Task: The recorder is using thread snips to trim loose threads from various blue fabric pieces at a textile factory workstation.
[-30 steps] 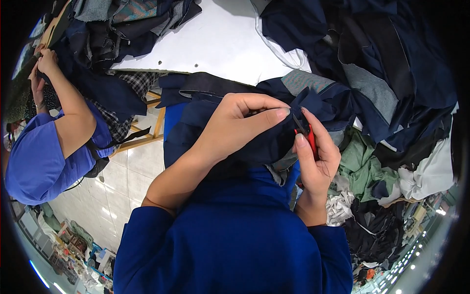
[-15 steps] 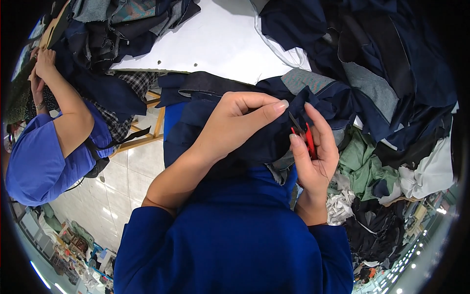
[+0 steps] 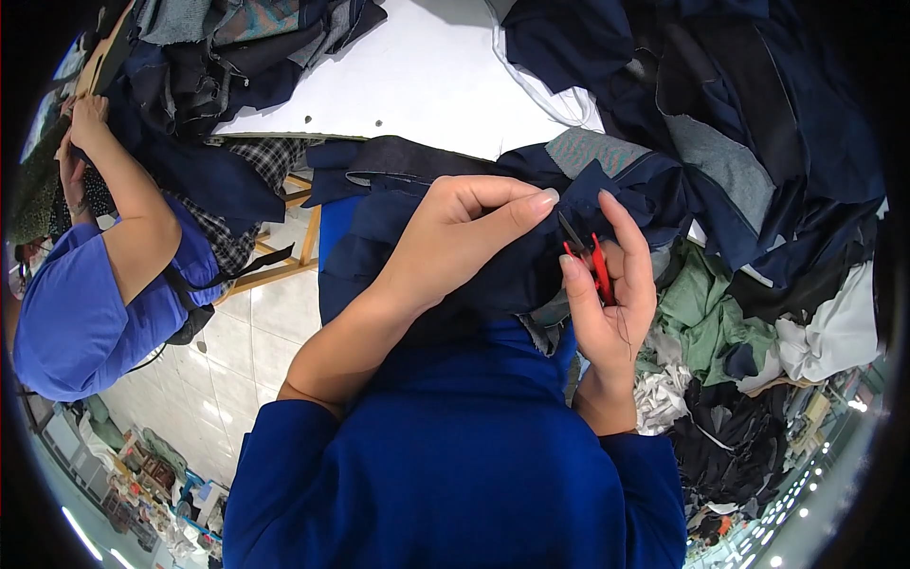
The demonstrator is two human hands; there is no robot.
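Note:
My left hand (image 3: 464, 232) is closed, thumb and forefinger pinched at the edge of the navy cloth (image 3: 595, 187); the exact spot gripped is partly hidden. Lying in my right hand (image 3: 616, 294) is a pair of red-handled thread snips (image 3: 600, 268), dark blades pointing up and left toward the pinched fingertips. The thumb and forefinger of that hand stand apart, while the other fingers curl around the snips. A thin dark thread hangs over the right palm. More navy cloth drapes over my lap beneath both hands.
Navy and grey garments (image 3: 720, 180) heap over the white table (image 3: 427, 71) on the right; another dark pile (image 3: 227, 71) lies at its far left. Green cloth (image 3: 706, 318) and white scraps sit right of my right hand. A co-worker in blue (image 3: 104, 294) works at left.
The right hand's forefinger and the snips have shifted very slightly, the forefinger a little farther from the cloth. A cloth corner beside the left fingertips stands slightly higher.

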